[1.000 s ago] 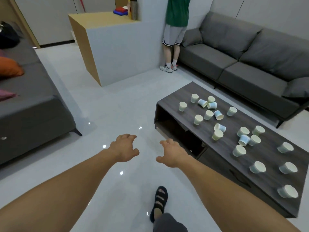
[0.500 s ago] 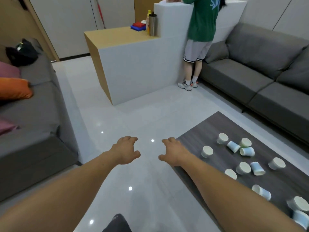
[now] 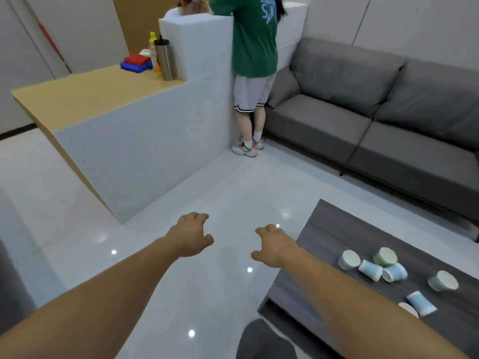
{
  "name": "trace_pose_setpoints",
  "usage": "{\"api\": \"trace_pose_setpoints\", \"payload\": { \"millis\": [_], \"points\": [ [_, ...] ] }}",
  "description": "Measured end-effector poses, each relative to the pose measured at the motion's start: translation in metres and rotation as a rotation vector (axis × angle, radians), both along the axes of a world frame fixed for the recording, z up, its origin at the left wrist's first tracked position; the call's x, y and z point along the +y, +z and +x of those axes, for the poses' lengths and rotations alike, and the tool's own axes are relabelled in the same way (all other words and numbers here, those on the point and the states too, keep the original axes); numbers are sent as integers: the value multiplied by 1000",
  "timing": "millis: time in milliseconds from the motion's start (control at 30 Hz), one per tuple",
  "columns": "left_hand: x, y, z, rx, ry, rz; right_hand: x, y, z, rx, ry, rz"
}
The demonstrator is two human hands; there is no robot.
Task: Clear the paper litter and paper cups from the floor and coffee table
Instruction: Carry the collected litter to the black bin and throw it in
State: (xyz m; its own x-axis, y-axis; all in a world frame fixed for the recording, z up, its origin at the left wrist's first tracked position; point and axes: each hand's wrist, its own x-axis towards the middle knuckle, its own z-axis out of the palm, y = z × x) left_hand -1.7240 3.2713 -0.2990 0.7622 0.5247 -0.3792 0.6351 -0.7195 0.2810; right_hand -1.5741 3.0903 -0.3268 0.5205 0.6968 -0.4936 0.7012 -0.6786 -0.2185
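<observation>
Coffee table (image 3: 334, 229) was cut off at right. Paper cups (image 3: 373, 266) lay scattered near its far end, some tipped, one half hidden behind the right forearm. Left hand (image 3: 190, 235) and right hand (image 3: 276, 246) hung empty, fingers loose, over the floor (image 3: 220, 193).

upper centre of the frame: pale print on the back of a green t-shirt (image 3: 252, 47) worn by a person (image 3: 255, 99) standing at a white partition (image 3: 197, 42). a large letter "s" can be made out beside a star-like shape. the smaller line above it runs into the top edge and long dark hair (image 3: 279, 7) covers its right side, so no word can be read. upper left: a yellow bottle (image 3: 153, 47) is too blurred for any print to be read.
</observation>
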Motion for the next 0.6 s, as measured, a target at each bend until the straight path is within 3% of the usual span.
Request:
{"api": "trace_pose_setpoints", "payload": {
  "millis": [333,600],
  "points": [
    [126,-4,251,36,-193,-15,117,-17,216,8,-176,-18],
    [172,-10,450,67,-397,-29,144,-11,379,10,-370,8]
  ]
}}
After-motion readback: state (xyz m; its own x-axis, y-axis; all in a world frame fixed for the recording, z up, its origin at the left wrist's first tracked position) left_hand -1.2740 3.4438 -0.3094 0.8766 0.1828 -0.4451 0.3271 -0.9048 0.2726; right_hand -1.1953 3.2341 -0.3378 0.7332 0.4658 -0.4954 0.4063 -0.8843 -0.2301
